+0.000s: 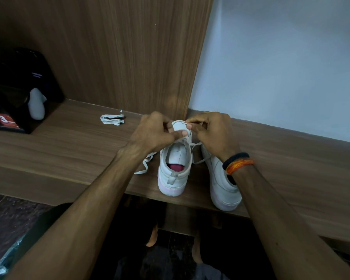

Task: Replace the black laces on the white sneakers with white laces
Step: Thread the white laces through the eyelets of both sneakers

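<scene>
On the wooden counter (69,142), the left hand (154,132) grips the front of the left sneaker (175,166), while the right hand's (212,132) fingers (192,126) pinch the white lace (196,143) at its eyelets. The second sneaker (220,182) stands just beside; a folded spare lace (112,119) lies well apart.

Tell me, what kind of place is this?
Probably a home, maybe by a wardrobe: a wooden shelf holds sneakers, against a wood panel and plain wall.
</scene>
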